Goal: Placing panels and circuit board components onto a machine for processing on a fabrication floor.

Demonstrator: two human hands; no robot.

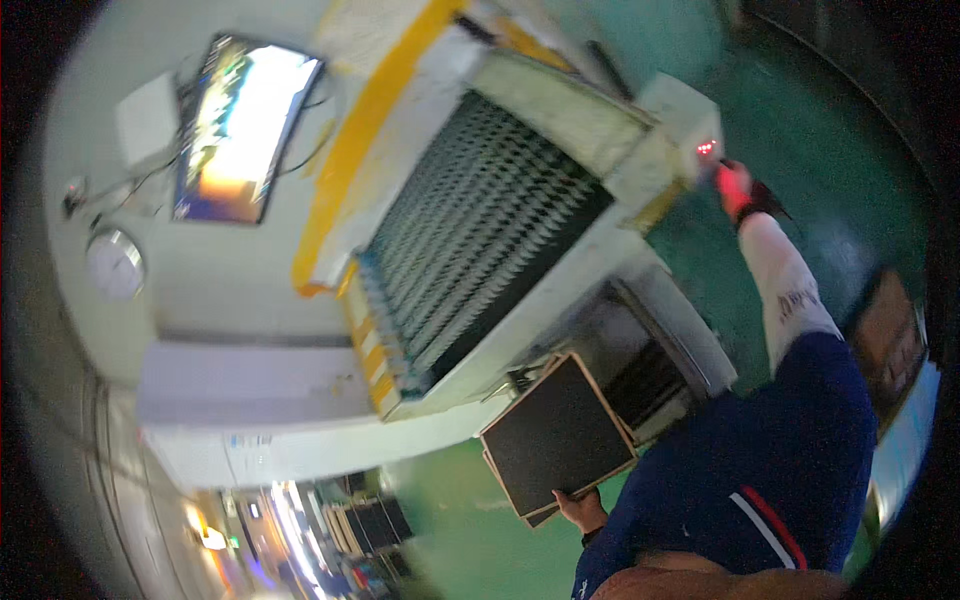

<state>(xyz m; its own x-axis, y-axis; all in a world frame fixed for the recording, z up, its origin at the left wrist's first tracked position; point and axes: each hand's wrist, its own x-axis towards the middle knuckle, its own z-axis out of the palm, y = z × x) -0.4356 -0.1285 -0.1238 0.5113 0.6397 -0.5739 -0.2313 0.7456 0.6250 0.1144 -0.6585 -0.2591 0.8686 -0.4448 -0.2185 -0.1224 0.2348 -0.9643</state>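
My left hand [583, 511] grips the lower edge of a flat dark panel [560, 435] with a light brown border. Behind it shows the edge of what looks like a second similar panel. My right arm, in a white sleeve, stretches out to the far right. At its end my right hand [735, 187], with a dark band at the wrist, is at a pale control box [690, 115] with glowing red lights. Blur hides its fingers, and I cannot tell whether they press the box.
A large pale machine with a ribbed dark conveyor bed [480, 240] and yellow edging fills the middle. A lit screen [245, 130] and a round clock [115, 264] are on the wall at left. A brown carton [888, 335] stands at right. Green floor [450, 520] shows below.
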